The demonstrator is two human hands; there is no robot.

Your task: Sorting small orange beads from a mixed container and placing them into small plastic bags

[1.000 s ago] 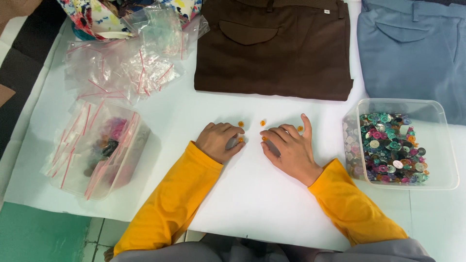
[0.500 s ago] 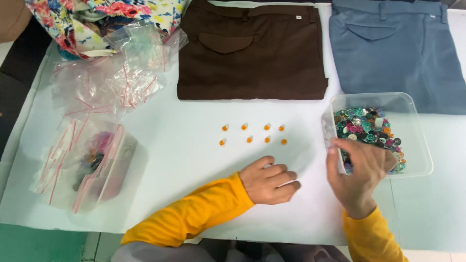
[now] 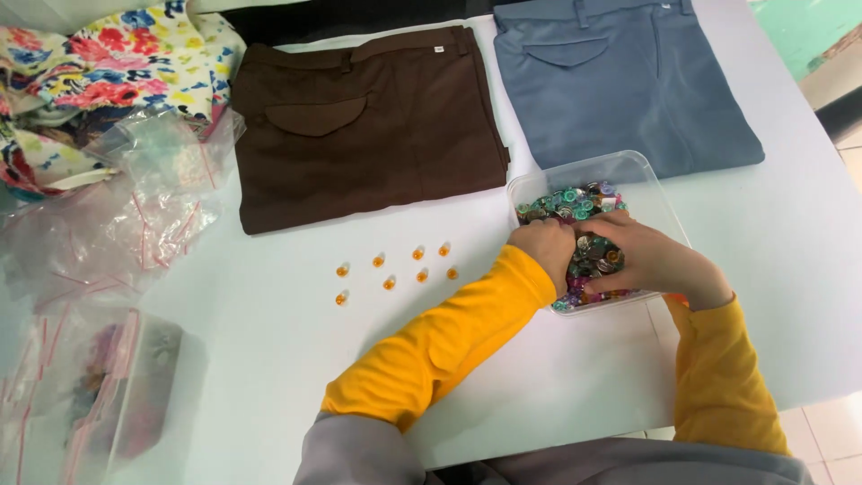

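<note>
White table [image 3: 269,359], seen from above. Clear plastic tub [image 3: 660,193] of mixed coloured buttons [image 3: 575,202] sits at right-centre, just below the folded blue trousers [image 3: 628,81]. Both hands are inside the tub. Left hand [image 3: 545,251] is curled, knuckles up, fingers buried in the pile; can't tell if it has pinched anything. Right hand [image 3: 651,260] lies flatter, fingers bent down into the buttons; what it grips, if anything, is hidden.

Eight small orange buttons [image 3: 395,269] lie loose on the table in two rough rows, left of the tub, apart from both hands.

Handling, my read: buttons are light, hard and smooth, so they'll slide and scatter easily. Best taken one at a time by the rim, thumb and forefinger. Tub is thin and light, likely to skate unless a hand steadies its wall.

Elsewhere: folded brown trousers [image 3: 368,126] top-centre, floral cloth [image 3: 99,63] top-left, empty zip bags [image 3: 135,207] beneath it, and a second clear box [image 3: 99,395] stuffed with bags at lower left.
</note>
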